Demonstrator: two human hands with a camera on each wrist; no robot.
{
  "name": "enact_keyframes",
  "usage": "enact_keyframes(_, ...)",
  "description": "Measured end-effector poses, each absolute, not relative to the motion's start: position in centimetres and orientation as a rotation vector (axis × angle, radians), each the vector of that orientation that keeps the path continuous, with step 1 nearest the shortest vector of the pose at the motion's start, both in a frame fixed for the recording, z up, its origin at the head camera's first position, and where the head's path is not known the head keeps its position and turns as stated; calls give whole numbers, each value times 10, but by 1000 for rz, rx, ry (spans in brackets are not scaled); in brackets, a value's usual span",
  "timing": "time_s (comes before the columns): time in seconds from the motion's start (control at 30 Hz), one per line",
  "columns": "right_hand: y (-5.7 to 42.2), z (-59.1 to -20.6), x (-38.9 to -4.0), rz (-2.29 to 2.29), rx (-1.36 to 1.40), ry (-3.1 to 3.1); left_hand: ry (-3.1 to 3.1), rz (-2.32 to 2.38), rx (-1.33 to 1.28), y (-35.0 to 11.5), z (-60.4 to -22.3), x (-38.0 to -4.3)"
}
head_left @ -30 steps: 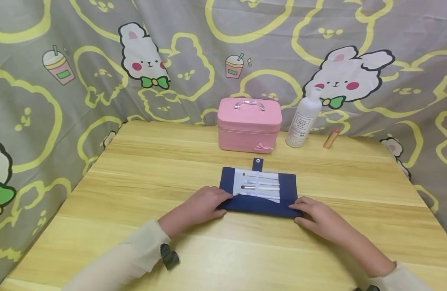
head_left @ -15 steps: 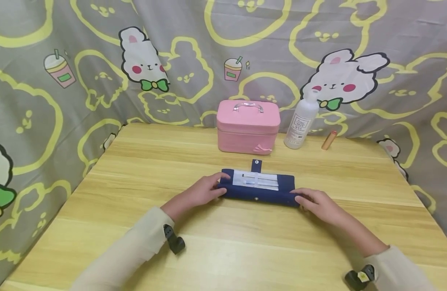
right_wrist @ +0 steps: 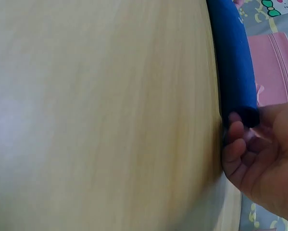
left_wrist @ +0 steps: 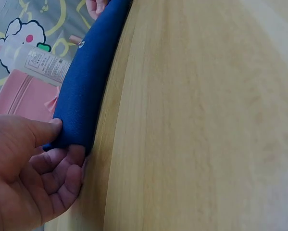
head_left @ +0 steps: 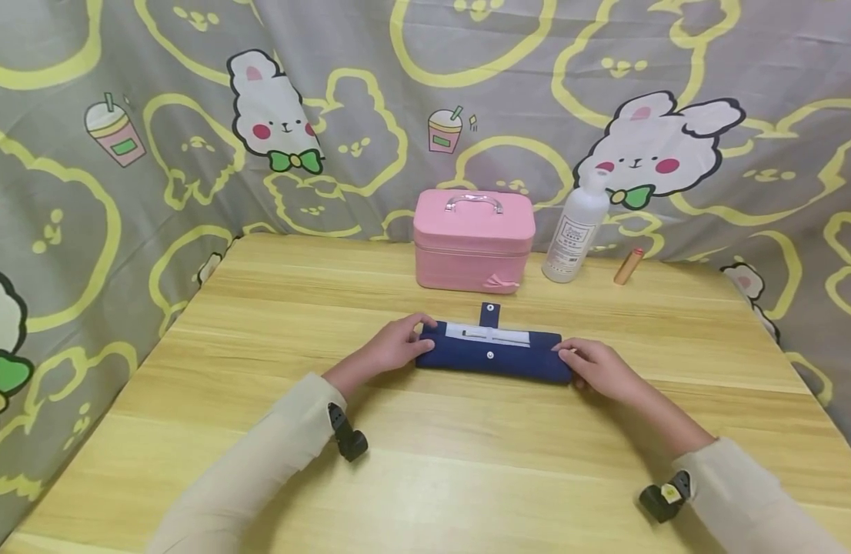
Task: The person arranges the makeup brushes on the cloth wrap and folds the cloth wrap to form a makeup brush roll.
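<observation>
A navy fabric brush roll (head_left: 460, 355) lies partly rolled up on the wooden table, its snap strap (head_left: 490, 314) pointing away from me. Between roll and far edge, a strip of white lining shows one thin makeup brush (head_left: 495, 337); the other brushes are hidden inside. My left hand (head_left: 395, 345) grips the roll's left end, and in the left wrist view the thumb (left_wrist: 50, 127) lies on the fabric with fingers curled at the end. At the opposite end my right hand (head_left: 601, 368) holds the roll, fingers (right_wrist: 236, 130) curled at its opening.
Behind the roll stands a pink vanity case (head_left: 474, 242) with a metal handle. To its right are a white bottle (head_left: 574, 235) and a small orange tube (head_left: 629, 266). A patterned curtain (head_left: 356, 100) hangs along the table's back edge.
Both hands have rolled the near edge of the brush roll away from me, covering most of the brushes. A snap now faces up on the rolled part.
</observation>
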State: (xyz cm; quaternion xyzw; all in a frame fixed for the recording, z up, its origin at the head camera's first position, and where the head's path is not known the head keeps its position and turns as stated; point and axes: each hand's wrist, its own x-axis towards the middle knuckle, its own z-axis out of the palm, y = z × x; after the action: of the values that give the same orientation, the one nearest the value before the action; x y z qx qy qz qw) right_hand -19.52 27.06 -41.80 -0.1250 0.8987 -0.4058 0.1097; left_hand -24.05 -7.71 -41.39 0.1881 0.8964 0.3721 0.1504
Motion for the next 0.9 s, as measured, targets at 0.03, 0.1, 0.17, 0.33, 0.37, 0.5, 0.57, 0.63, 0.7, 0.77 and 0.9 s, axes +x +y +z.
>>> enact_keyframes(0.03,270,-418,-196,-1187,-360,2650,2580,1064,531,-76,-414,-241)
enact_keyframes(0.1,268,-418,-197,-1180,-343,2663,2585,1064,508,-75,-414,-242)
enact_keyframes(0.17,266,-418,-198,-1166,-319,2676,2587,1059,482,-73,-415,-243)
enact_keyframes(0.33,262,-415,-201,-1036,-314,2754,2619,1019,467,-70,-416,-245)
enact_keyframes(0.37,261,-413,-202,-998,-322,2777,2627,1011,468,-69,-416,-246)
enact_keyframes(0.5,258,-406,-203,-865,-357,2857,2648,1005,459,-67,-417,-247)
enact_keyframes(0.57,254,-401,-204,-813,-366,2877,2648,1002,457,-66,-417,-247)
enact_keyframes(0.63,250,-396,-203,-736,-377,2914,2649,1000,454,-65,-417,-246)
enact_keyframes(0.7,244,-390,-203,-626,-359,2968,2647,1000,452,-65,-417,-246)
enact_keyframes(0.77,236,-384,-206,-526,-329,3015,2649,998,443,-65,-418,-246)
enact_keyframes(0.9,219,-378,-218,-473,-298,3045,2650,1003,430,-65,-418,-246)
